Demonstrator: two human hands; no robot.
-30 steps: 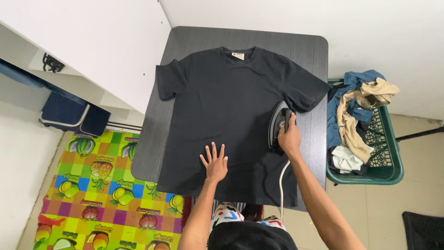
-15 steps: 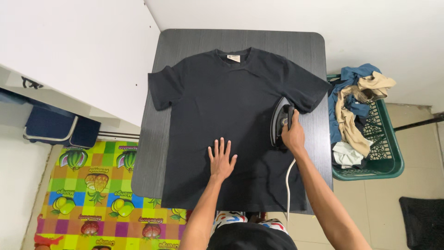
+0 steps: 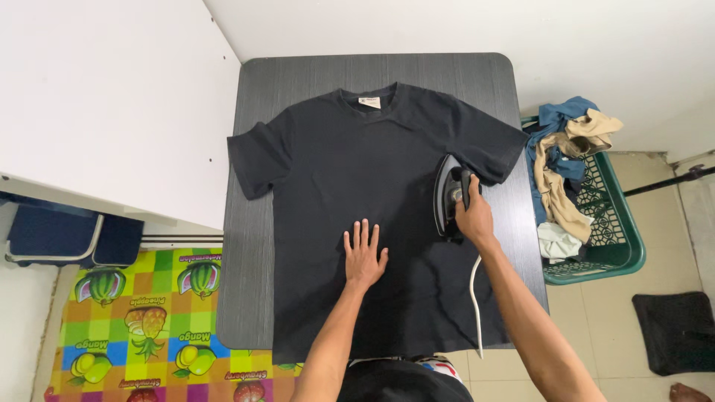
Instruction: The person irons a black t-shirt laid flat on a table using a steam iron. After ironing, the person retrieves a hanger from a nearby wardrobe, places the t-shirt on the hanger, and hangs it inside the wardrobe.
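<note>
A black t-shirt (image 3: 357,171) lies flat, front up, on a dark grey table (image 3: 257,246), collar toward the far wall. My left hand (image 3: 364,254) rests palm down with fingers spread on the shirt's lower middle. My right hand (image 3: 474,216) grips the handle of a black iron (image 3: 449,195) that stands on the shirt's right side, just below the right sleeve. The iron's white cord (image 3: 474,298) runs back along my right forearm.
A green laundry basket (image 3: 618,246) with blue, tan and white clothes (image 3: 562,171) stands right of the table. A white cabinet (image 3: 104,104) is on the left, a fruit-print mat (image 3: 149,320) on the floor below it. A dark mat (image 3: 678,331) lies at lower right.
The view has shifted, so the table sits lower and more to the left in frame. The iron and both hands keep nearly the same places on the shirt.
</note>
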